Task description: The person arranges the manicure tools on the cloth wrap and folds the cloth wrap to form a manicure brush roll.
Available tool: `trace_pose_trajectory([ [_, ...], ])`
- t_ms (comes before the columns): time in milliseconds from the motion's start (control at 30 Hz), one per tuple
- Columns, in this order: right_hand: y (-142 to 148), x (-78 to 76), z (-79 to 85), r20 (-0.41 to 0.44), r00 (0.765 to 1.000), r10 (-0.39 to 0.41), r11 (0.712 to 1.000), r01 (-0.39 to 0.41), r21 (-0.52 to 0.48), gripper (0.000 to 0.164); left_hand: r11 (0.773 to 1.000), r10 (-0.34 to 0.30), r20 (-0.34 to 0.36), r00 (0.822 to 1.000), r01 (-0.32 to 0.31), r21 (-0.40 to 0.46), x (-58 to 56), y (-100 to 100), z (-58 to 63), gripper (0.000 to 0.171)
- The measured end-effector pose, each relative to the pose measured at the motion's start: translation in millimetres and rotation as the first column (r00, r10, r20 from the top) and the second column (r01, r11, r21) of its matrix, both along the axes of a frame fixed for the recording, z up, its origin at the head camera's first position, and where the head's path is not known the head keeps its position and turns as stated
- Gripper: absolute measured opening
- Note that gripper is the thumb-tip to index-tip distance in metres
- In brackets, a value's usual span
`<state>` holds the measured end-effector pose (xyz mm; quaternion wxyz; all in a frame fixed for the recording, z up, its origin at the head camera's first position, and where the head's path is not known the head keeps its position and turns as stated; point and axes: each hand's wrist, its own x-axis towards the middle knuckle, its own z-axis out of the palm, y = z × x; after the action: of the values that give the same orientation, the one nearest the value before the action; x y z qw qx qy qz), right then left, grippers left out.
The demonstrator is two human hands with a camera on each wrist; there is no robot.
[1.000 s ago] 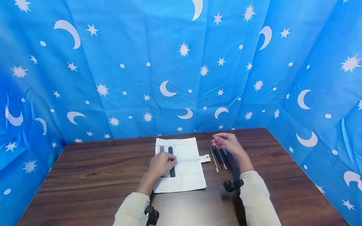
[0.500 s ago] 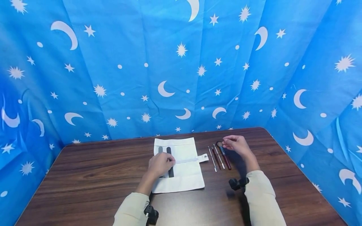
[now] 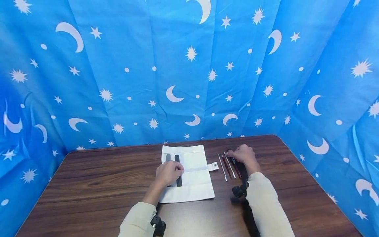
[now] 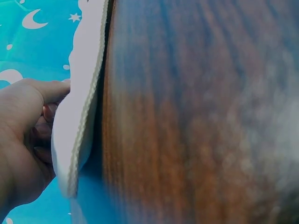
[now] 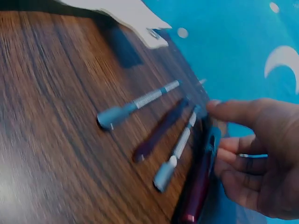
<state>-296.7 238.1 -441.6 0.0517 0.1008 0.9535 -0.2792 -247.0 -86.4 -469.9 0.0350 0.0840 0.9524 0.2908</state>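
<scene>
A white cloth tool roll lies unfolded mid-table, with a grey file-like strip and a black one in it. My left hand pinches the roll around its pocket edge, fingers curled; the fingertips are partly hidden. To the right lie two metal cuticle pushers, a dark red slim tool and a brush with a dark red handle. At the far ends of these tools is my right hand, thumb and fingers apart around the brush end.
The roll's snap strap points right, towards the tools. A dark wooden table bears everything, and a blue curtain with moons and stars stands behind its far edge.
My right hand went right past the tools, uncovering the brush, then came back down and left onto the tools' far ends. The left hand stays on the roll.
</scene>
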Motion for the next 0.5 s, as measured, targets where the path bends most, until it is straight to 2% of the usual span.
trace_pose_trajectory([
  [133,-8.5,-2.9,0.0,0.000,1.000,-0.006,0.999,0.006,0.038,0.046,1.000,-0.003,0.002,1.000,0.003,0.007,0.3,-0.2,-1.3,0.009],
  [267,-10.8,-3.2,1.3,-0.009,1.000,-0.013,1.000,0.013,0.018,0.044,1.000,-0.004,-0.006,1.000,0.004,0.018,0.2,-0.9,-1.1,0.010],
  [500,-4.9,-4.5,5.2,0.037,0.999,0.012,0.999,-0.010,-0.033,0.048,1.000,-0.004,-0.002,1.000,0.004,0.018,-0.7,-1.4,-1.4,0.009],
])
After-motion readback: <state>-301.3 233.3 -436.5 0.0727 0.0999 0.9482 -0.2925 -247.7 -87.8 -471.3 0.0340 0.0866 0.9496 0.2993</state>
